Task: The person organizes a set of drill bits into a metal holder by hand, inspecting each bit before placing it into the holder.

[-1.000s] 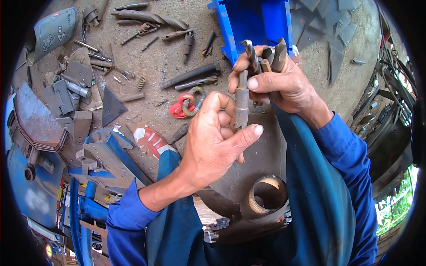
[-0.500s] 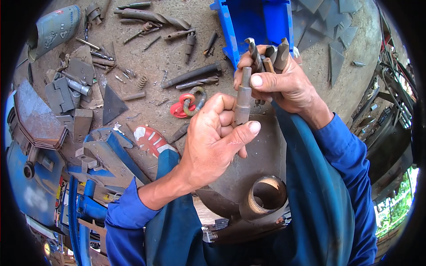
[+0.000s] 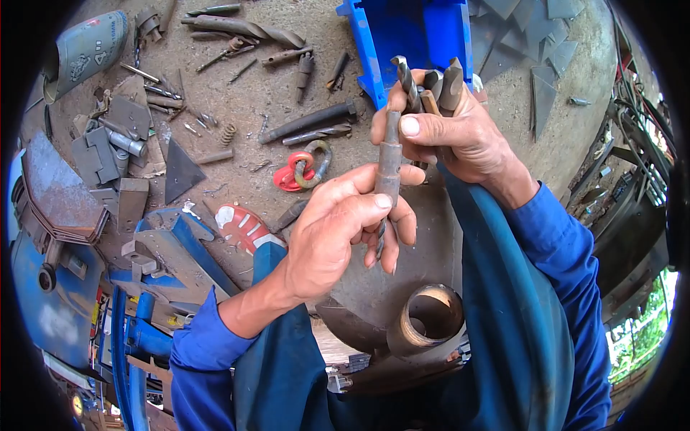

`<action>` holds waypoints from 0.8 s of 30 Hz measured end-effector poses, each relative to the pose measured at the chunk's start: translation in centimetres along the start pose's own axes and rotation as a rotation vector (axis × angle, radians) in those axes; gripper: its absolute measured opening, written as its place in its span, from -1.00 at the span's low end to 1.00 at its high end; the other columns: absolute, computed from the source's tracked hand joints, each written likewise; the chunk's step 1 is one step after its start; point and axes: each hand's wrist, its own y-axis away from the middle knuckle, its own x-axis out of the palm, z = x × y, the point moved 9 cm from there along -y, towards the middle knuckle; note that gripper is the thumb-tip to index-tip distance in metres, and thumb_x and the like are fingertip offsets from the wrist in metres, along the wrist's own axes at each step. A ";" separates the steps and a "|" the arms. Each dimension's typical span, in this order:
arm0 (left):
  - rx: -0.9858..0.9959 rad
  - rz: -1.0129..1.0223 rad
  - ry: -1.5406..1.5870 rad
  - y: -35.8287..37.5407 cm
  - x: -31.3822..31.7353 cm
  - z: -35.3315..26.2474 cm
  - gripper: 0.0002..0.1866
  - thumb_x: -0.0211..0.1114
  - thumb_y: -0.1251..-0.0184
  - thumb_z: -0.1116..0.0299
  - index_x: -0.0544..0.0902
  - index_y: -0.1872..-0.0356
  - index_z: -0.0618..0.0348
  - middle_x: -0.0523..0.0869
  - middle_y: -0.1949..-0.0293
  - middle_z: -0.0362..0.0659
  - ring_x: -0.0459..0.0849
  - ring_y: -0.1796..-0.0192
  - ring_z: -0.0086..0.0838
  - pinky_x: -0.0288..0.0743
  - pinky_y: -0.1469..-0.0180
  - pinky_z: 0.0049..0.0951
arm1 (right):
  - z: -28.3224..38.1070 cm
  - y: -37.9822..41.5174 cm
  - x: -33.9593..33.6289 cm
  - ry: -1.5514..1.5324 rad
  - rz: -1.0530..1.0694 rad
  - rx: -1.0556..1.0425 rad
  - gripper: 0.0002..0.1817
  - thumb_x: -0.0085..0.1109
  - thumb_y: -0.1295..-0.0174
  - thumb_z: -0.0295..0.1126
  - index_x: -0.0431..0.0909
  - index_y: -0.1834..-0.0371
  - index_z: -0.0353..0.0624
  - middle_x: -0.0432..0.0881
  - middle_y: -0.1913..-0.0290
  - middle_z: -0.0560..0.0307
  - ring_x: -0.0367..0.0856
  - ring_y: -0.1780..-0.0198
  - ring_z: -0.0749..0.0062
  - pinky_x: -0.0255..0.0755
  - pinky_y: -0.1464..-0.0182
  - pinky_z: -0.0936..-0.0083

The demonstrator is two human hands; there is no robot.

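Note:
My left hand [image 3: 345, 226] holds a stepped metal drill bit [image 3: 389, 169] upright between thumb and fingers, its fluted tip showing below. The other fingers are partly spread. Just to the right, my right hand [image 3: 467, 136] is closed round several thick drill bits [image 3: 451, 87], their ends pointing up. The top of the left hand's bit is close to the right thumb; whether they touch I cannot tell. Behind the right hand stands a blue plastic bin [image 3: 366, 54]. A red and grey shackle [image 3: 293, 172] lies on the ground left of my hands.
Loose drill bits [image 3: 244, 27] and a long bolt [image 3: 309, 122] lie on the ground ahead. Triangular metal plates [image 3: 181, 171] and scraps are at the left, more plates [image 3: 544, 100] at the upper right. A short pipe [image 3: 435, 316] stands between my legs.
My left hand's fingers have loosened and spread, with the thumb higher on the bit, and the bit's fluted end now shows below. My right hand keeps its bundle.

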 end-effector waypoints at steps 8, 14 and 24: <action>0.017 -0.039 0.038 0.0 -0.1 0.2 -0.56 -0.01 -0.51 0.18 0.42 -0.23 0.27 0.71 0.29 0.03 0.72 0.49 -0.39 0.43 0.53 -0.57 | -0.6 0.1 -0.7 0.067 -0.035 0.042 -0.61 0.53 -0.14 -0.33 0.56 0.04 -0.11 0.73 0.17 -0.05 0.58 0.37 0.58 0.29 0.48 0.70; 0.025 -0.032 0.024 -0.1 0.0 0.2 -0.61 0.02 -0.57 0.12 0.42 -0.17 0.21 0.70 0.28 0.01 0.73 0.48 -0.40 0.42 0.55 -0.58 | -0.3 0.0 -0.3 0.037 -0.070 0.010 -0.63 0.61 -0.06 -0.32 0.65 0.15 -0.21 0.59 0.43 0.28 0.43 0.52 0.68 0.24 0.56 0.67; 0.034 -0.024 0.055 -0.1 -0.2 0.3 -0.53 -0.04 -0.61 0.15 0.45 -0.25 0.36 0.68 0.26 -0.04 0.71 0.47 -0.42 0.46 0.52 -0.56 | -0.7 -0.1 -0.4 0.065 -0.016 0.037 -0.56 0.60 -0.08 -0.20 0.51 0.13 -0.07 0.69 0.27 0.04 0.45 0.45 0.67 0.20 0.49 0.69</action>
